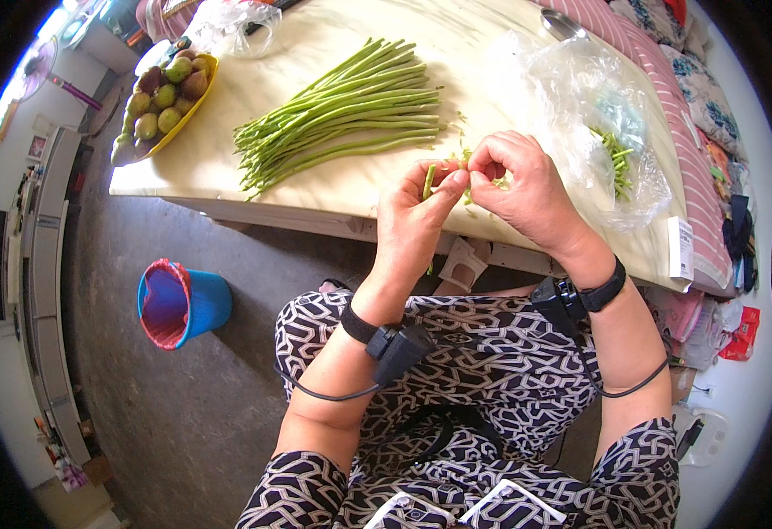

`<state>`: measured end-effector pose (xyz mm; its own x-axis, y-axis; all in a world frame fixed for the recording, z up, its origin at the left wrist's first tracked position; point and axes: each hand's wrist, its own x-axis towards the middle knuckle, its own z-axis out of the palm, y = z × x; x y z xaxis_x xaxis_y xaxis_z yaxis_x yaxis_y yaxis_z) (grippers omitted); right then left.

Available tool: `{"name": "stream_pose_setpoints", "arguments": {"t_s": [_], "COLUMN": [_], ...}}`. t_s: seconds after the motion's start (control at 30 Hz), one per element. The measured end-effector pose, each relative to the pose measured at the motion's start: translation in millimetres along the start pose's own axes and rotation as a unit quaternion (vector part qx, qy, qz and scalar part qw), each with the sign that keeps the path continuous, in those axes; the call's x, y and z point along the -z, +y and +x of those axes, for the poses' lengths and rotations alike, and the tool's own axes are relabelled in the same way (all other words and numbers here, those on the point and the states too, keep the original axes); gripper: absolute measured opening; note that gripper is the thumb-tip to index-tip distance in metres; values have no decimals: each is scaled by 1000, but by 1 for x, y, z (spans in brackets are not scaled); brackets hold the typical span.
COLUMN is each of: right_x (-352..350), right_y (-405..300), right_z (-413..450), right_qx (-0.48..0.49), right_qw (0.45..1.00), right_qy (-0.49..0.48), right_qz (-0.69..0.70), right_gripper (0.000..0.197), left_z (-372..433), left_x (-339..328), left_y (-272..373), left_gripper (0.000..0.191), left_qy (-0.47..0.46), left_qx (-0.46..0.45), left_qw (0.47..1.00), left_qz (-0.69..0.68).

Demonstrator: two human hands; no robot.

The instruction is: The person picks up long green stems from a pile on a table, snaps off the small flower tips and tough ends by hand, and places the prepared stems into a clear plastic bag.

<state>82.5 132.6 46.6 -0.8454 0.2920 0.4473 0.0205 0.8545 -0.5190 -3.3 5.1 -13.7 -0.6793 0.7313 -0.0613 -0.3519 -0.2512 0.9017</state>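
Observation:
My left hand is shut on a green vegetable stem, whose short end stands up between the fingers. Thumb and forefinger of my right hand pinch together against the left fingertips, at the stem's other end; the fingers hide most of what they grip. Small green scraps lie on the marble-patterned table just behind and below the fingertips. A spread pile of long green stems lies to the left. On the right, a clear plastic bag lies around or over short cut green pieces.
A yellow dish of green and purplish fruit sits at the table's left corner. A blue bin with a red-rimmed liner stands on the floor. A white box bearing writing is at the right edge, beside a pink striped cover.

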Motion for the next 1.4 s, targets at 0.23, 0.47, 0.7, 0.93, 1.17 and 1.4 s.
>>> {"name": "stream_pose_setpoints", "arguments": {"t_s": [0.23,0.47,0.7,0.93,1.17,1.4], "right_x": [6,2,4,4,0,1], "right_y": [8,-1,-3,-3,4,-5], "right_z": [0,1,1,1,-3,1], "right_qx": [-112,-107,-21,-53,-112,-74], "right_qw": [992,991,999,999,991,997], "right_qy": [6,10,-34,-5,5,-17], "right_qz": [53,83,3,5,72,25], "right_gripper": [8,7,11,12,11,10], "left_z": [1,5,6,6,8,4], "left_x": [4,9,11,11,13,9], "left_y": [8,5,2,6,2,0], "left_gripper": [21,26,26,27,27,24], "left_qy": [10,12,17,38,15,8], "left_qx": [75,142,125,147,151,108], "left_qw": [996,975,977,971,968,987], "left_qz": [-55,-169,-172,-185,-197,-122]}}
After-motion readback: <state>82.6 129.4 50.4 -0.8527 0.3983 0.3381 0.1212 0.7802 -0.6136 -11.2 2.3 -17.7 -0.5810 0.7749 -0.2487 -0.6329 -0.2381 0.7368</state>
